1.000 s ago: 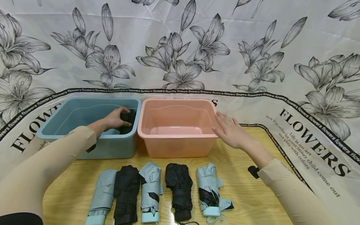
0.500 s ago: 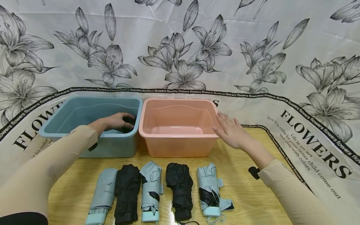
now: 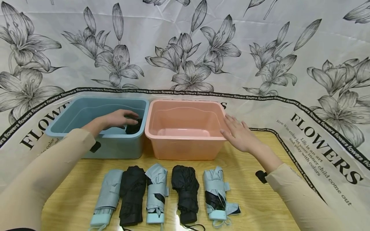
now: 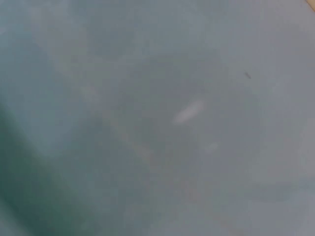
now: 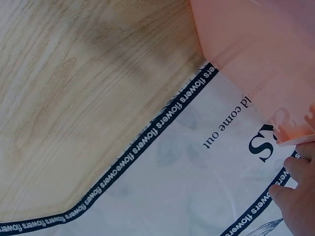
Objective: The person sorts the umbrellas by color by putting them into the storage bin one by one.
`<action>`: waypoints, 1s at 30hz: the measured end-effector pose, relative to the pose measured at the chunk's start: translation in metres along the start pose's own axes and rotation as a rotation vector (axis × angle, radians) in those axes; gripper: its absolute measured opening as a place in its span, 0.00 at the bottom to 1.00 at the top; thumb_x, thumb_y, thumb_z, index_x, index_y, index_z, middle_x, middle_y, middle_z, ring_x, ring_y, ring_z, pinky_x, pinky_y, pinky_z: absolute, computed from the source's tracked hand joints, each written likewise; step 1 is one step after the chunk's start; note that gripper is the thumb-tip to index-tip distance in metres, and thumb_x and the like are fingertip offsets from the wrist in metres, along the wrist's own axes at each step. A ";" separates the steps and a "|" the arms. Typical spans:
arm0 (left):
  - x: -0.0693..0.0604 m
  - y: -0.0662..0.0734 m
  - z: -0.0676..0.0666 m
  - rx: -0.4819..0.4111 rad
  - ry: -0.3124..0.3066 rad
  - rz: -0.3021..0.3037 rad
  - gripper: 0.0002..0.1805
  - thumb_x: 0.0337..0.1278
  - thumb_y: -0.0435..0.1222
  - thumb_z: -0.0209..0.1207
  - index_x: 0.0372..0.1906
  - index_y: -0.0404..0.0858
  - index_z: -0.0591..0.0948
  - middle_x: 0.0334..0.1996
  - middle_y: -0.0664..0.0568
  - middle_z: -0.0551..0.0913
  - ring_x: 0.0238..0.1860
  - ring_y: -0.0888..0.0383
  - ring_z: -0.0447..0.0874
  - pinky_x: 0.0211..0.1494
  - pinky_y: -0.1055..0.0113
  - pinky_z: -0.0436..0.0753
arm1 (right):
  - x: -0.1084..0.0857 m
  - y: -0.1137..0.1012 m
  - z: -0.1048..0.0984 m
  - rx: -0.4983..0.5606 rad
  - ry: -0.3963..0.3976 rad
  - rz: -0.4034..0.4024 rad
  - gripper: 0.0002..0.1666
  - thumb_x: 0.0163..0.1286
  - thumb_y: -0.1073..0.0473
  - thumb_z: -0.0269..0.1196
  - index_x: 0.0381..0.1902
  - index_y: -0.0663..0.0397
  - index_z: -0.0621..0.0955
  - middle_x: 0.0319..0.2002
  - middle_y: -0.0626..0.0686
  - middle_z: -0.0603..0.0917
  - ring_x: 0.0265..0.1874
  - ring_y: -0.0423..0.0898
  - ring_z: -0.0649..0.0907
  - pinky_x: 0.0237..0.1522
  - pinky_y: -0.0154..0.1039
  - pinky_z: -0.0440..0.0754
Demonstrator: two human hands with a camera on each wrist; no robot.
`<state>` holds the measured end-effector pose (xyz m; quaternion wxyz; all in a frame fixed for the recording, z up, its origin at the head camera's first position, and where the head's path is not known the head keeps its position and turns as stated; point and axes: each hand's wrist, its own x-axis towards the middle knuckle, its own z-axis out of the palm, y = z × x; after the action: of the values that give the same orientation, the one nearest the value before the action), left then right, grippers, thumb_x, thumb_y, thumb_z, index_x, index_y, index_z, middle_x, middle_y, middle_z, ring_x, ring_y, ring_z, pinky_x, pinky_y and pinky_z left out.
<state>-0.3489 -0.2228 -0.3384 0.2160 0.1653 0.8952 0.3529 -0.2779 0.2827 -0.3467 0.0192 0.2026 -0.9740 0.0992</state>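
Observation:
In the head view my left hand is over the blue bin, fingers loosely extended just above a black bundle at the bin's right end; it grips nothing. The left wrist view shows only a blurred bluish surface. My right hand rests with straight fingers against the right rim of the pink bin. In the right wrist view, fingertips lie beside the pink bin's edge.
Nearer me, a row of folded umbrellas lies on the wooden table: grey-blue, black, light blue, black, light blue. Behind the bins hangs a flower-printed cloth.
My left hand has let go of the black bundle, which now sits lower inside the blue bin, and has lifted slightly off it. The right hand stays at the pink bin's rim.

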 end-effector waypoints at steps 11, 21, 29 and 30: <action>-0.056 0.014 0.007 -0.123 0.184 0.138 0.29 0.79 0.46 0.57 0.75 0.38 0.70 0.73 0.39 0.70 0.58 0.44 0.81 0.56 0.52 0.83 | 0.002 -0.001 0.000 0.006 -0.014 0.006 0.45 0.86 0.36 0.36 0.83 0.64 0.49 0.84 0.63 0.45 0.82 0.65 0.45 0.77 0.69 0.38; -0.108 0.018 0.035 -0.169 0.329 0.213 0.26 0.79 0.46 0.57 0.74 0.41 0.72 0.70 0.43 0.74 0.49 0.48 0.83 0.52 0.55 0.83 | 0.001 0.001 -0.001 0.018 -0.015 0.006 0.45 0.86 0.36 0.36 0.84 0.64 0.48 0.84 0.62 0.44 0.82 0.65 0.44 0.77 0.69 0.37; -0.142 0.006 0.069 -0.182 0.446 0.282 0.25 0.79 0.41 0.57 0.74 0.43 0.72 0.68 0.47 0.74 0.55 0.62 0.80 0.50 0.66 0.83 | 0.001 0.001 0.000 0.019 -0.012 0.007 0.45 0.86 0.36 0.36 0.84 0.63 0.48 0.84 0.62 0.44 0.82 0.66 0.45 0.77 0.69 0.37; -0.145 0.004 0.073 -0.177 0.464 0.286 0.25 0.79 0.41 0.57 0.75 0.43 0.72 0.67 0.47 0.75 0.56 0.65 0.80 0.49 0.67 0.83 | 0.002 0.001 0.000 0.020 -0.010 0.007 0.45 0.86 0.36 0.37 0.84 0.64 0.49 0.84 0.62 0.44 0.82 0.66 0.45 0.77 0.69 0.37</action>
<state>-0.1875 -0.2442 -0.3448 -0.0330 0.1850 0.8540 0.4852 -0.2796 0.2828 -0.3462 0.0120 0.1998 -0.9738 0.1078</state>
